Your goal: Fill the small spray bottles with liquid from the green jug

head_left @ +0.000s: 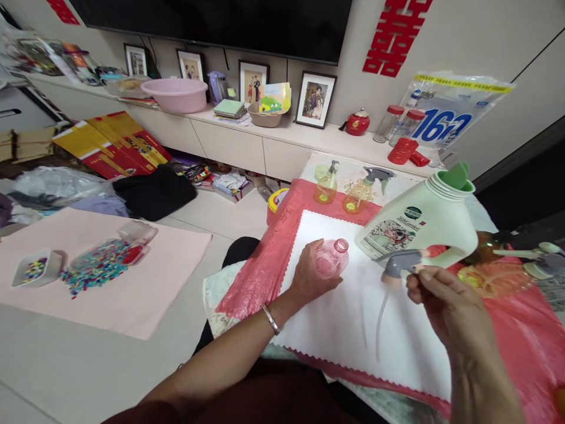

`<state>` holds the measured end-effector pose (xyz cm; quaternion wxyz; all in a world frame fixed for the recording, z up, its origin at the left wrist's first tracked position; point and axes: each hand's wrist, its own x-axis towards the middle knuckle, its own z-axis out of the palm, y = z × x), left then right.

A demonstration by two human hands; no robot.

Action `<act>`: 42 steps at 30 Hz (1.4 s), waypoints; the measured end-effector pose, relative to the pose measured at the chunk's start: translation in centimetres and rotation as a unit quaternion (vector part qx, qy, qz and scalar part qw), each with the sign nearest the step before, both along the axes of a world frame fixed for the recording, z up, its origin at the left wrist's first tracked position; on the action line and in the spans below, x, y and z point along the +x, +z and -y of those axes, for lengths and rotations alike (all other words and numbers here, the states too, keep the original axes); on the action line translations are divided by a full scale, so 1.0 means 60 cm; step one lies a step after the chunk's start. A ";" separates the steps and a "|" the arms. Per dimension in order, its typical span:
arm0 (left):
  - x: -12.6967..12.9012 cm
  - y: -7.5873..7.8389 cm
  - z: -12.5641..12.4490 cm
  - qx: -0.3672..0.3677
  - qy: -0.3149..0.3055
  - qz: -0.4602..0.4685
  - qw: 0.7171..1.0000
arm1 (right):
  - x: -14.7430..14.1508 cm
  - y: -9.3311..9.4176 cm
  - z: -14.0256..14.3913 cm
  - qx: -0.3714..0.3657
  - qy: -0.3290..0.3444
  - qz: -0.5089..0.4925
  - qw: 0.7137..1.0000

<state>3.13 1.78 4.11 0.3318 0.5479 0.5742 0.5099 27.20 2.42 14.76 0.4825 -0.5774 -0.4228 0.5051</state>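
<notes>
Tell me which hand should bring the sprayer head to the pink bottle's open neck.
Probably the right hand: it already pinches the grey sprayer head, its tube hanging. The left hand grips the pink bottle, steadying it on the white cloth.

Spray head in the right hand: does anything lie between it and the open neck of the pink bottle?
Nothing visible does. The right hand holds the spray head above bare white cloth; the left hand grips the pink bottle. The white jug stands behind the gap.
</notes>
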 end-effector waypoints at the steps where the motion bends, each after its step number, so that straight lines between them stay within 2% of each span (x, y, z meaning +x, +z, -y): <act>1: 0.000 0.001 0.000 -0.003 0.001 -0.001 1.000 | -0.005 0.015 0.003 0.038 -0.042 -0.038 0.998; 4: 0.000 0.004 0.001 -0.012 -0.002 -0.001 1.000 | -0.028 0.054 0.009 0.179 -0.126 -0.104 0.970; 8: 0.000 0.002 0.001 -0.013 -0.005 0.000 1.000 | -0.061 0.088 0.010 0.338 -0.145 -0.132 0.921; 11: 0.000 -0.001 0.000 -0.002 -0.002 -0.003 1.000 | -0.083 0.103 0.006 0.395 -0.161 -0.132 0.895; 16: 0.000 -0.002 0.000 -0.003 -0.004 0.005 1.000 | -0.118 0.111 -0.008 0.429 -0.158 -0.108 0.882; 19: -0.001 0.001 0.000 -0.008 -0.007 0.010 1.000 | -0.134 0.108 -0.013 0.431 -0.149 -0.086 0.886; 25: -0.001 0.001 -0.001 0.003 -0.008 0.005 1.000 | -0.162 0.090 -0.008 0.381 -0.099 -0.094 0.914; 32: 0.002 0.004 -0.003 -0.006 0.002 -0.005 1.000 | -0.172 0.029 -0.013 0.315 -0.025 -0.058 0.947; 42: 0.001 0.009 -0.003 -0.016 -0.002 -0.009 1.000 | -0.173 -0.024 -0.009 0.225 -0.019 0.002 0.974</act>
